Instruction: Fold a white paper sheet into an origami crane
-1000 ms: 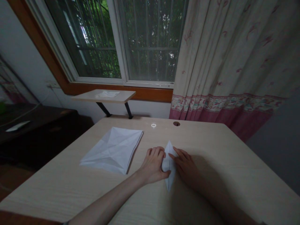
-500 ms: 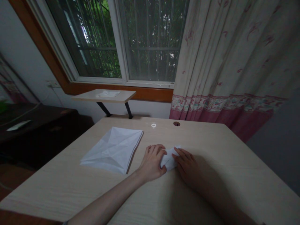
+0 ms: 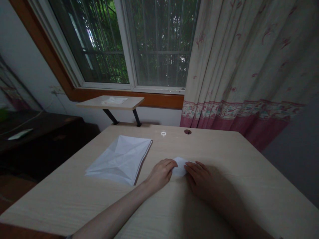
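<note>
A small folded white paper [image 3: 179,166] lies on the light wooden table [image 3: 224,159] between my two hands. My left hand [image 3: 160,173] presses its left side, fingers curled down onto the paper's edge. On the paper's right side rests my right hand [image 3: 199,176], its fingers laid on the fold. Most of the paper is hidden beneath the fingers; only a rounded white patch shows.
A stack of creased white sheets [image 3: 122,157] lies left of my hands. Farther back the tabletop has a cable hole [image 3: 187,131] and a small ring [image 3: 163,133]. A small shelf [image 3: 112,101] juts out under the window. A floral curtain [image 3: 249,66] hangs at right, and a dark cabinet [image 3: 37,132] stands at left.
The long pointed paper shape has been folded down into a much smaller piece. Both hands have closed in on it and now press it flat.
</note>
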`<state>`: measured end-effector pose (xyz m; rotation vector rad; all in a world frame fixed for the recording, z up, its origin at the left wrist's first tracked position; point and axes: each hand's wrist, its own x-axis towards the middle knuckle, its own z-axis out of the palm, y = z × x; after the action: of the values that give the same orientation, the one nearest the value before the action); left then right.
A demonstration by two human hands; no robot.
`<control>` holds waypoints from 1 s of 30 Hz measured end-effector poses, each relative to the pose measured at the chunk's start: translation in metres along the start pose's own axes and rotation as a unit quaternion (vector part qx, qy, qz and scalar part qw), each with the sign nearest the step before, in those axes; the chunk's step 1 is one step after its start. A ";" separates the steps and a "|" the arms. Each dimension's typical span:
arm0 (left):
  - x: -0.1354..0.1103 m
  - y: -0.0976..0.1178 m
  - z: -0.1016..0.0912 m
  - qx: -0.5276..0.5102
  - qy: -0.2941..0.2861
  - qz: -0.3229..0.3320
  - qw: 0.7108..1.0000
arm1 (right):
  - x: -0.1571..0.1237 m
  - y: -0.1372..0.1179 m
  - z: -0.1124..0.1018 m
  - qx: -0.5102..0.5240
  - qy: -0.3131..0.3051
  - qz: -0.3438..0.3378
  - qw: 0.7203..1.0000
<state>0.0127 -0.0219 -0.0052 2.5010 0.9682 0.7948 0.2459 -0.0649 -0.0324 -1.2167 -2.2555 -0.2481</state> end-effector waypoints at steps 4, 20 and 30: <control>0.000 0.003 -0.004 -0.010 -0.011 0.000 1.000 | 0.001 -0.003 -0.004 0.001 -0.015 0.004 1.000; 0.001 0.001 -0.005 0.060 -0.030 0.049 0.997 | 0.005 -0.007 -0.008 -0.023 -0.032 -0.017 0.999; 0.002 -0.001 -0.003 0.034 -0.022 0.040 0.998 | 0.007 -0.009 -0.011 -0.011 -0.002 -0.001 1.000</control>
<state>0.0113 -0.0194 -0.0028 2.6184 0.8988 0.7398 0.2401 -0.0696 -0.0188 -1.2290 -2.2632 -0.2720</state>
